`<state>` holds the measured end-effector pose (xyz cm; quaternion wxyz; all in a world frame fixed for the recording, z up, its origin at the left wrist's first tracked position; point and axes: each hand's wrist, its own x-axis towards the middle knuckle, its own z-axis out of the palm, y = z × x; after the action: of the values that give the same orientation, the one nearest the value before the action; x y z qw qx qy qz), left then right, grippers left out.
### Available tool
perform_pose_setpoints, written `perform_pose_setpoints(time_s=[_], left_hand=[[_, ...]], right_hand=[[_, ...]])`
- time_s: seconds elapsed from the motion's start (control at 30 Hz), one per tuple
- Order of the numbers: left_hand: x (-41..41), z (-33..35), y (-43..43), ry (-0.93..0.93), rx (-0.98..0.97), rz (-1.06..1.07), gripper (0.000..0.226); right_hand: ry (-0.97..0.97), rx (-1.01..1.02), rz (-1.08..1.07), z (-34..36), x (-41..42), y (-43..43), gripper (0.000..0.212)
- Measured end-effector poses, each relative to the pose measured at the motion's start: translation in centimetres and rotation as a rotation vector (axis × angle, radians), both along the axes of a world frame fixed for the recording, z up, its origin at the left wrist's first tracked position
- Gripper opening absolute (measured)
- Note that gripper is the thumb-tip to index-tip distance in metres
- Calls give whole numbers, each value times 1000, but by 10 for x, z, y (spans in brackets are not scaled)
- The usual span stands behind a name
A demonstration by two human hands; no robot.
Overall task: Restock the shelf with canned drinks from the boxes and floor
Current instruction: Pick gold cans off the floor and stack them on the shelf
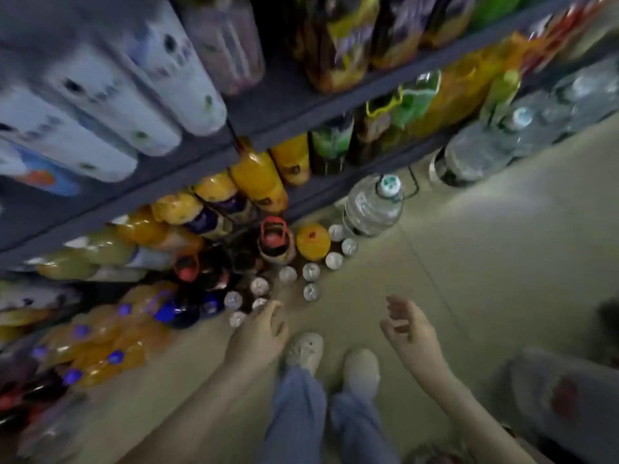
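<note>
Cans (311, 272) sit on the floor (469, 262) below the shelf (301, 105) for easy grabbing; left grip (264, 333) hovers over them, can't tell if closed, right grip (407, 326) loose and empty

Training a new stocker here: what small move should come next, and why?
Probably lower the left hand onto the nearest can and grip it: its fingers sit right by the silver-topped cans on the floor, holding nothing, while the right hand is open and farther off.

On the floor before the shelf (301, 105) stands a cluster of cans (311, 272), with bottles (214, 271) packed behind and to their left, a large water jug (371, 209) just to their right, and the person's shoes (304, 351) nearer.
</note>
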<state>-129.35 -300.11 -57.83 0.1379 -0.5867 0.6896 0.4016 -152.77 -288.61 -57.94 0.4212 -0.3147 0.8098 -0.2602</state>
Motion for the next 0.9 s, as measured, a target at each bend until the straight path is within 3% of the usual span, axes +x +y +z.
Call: perform_pose_setpoints(time_s=[0.13, 0.23, 0.47, 0.63, 0.83, 0.9], left_hand=[[10, -117, 9, -104, -6, -84, 44], [21, -200, 8, -45, 9, -108, 36], [27, -349, 3, 37, 87, -50, 54], [18, -403, 12, 134, 52, -18, 70], [12, -413, 12, 255, 102, -17, 87], [16, -402, 11, 264, 93, 48, 84]], right_hand=[[-57, 155, 3, -137, 25, 16, 42], [-102, 201, 19, -232, 51, 7, 46], [-57, 145, 85, -404, 123, -53, 82], [-2, 25, -43, -448, 133, -63, 69], [-284, -17, -58, -402, 121, -45, 64], [-454, -48, -62, -390, 114, -43, 49]])
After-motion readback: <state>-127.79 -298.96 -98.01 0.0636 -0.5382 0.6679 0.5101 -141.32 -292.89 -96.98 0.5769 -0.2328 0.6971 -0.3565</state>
